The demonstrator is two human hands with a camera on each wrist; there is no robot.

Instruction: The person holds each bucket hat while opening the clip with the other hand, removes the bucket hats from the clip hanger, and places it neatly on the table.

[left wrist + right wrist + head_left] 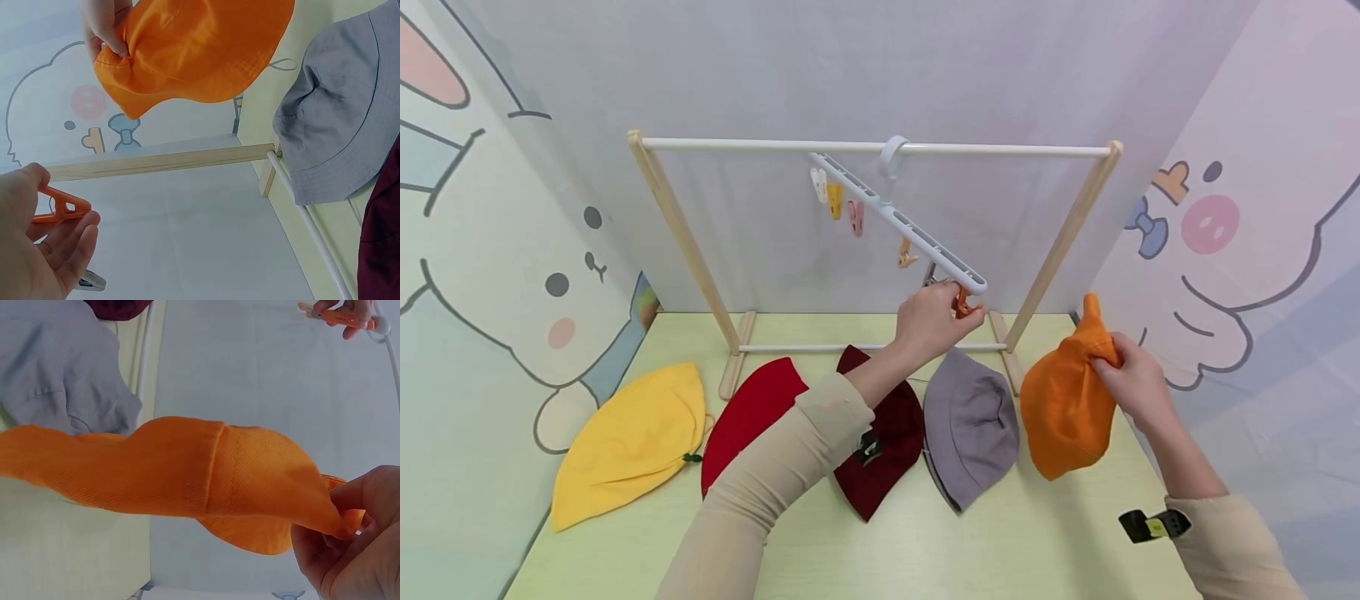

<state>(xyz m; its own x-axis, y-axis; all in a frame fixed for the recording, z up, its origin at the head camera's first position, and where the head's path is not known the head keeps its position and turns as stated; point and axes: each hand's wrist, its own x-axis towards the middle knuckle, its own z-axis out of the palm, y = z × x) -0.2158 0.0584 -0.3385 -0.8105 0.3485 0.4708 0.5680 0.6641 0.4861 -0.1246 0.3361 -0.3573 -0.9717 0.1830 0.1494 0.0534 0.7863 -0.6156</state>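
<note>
My left hand [931, 318] is at the near end of the pale grey clip hanger [925, 242]. Its thumb and fingers pinch an orange clothespin [62, 207], close below the bar. To the right, my right hand [1135, 379] grips an orange bucket hat [1067, 408] by its crown, as the right wrist view also shows. The hat hangs raised, its brim drooping downward. Beside it on the table lies a grey-purple bucket hat [973, 425]. A dark red hat [887, 425] is partly hidden behind my left forearm.
The hanger hooks over the white rod [760, 145] of a wooden-sided rack [681, 242]. White, yellow [835, 201] and pink [856, 218] clothespins dangle toward its far end. A red hat [752, 408] and a yellow hat [632, 442] lie at left on the pale green table [985, 554].
</note>
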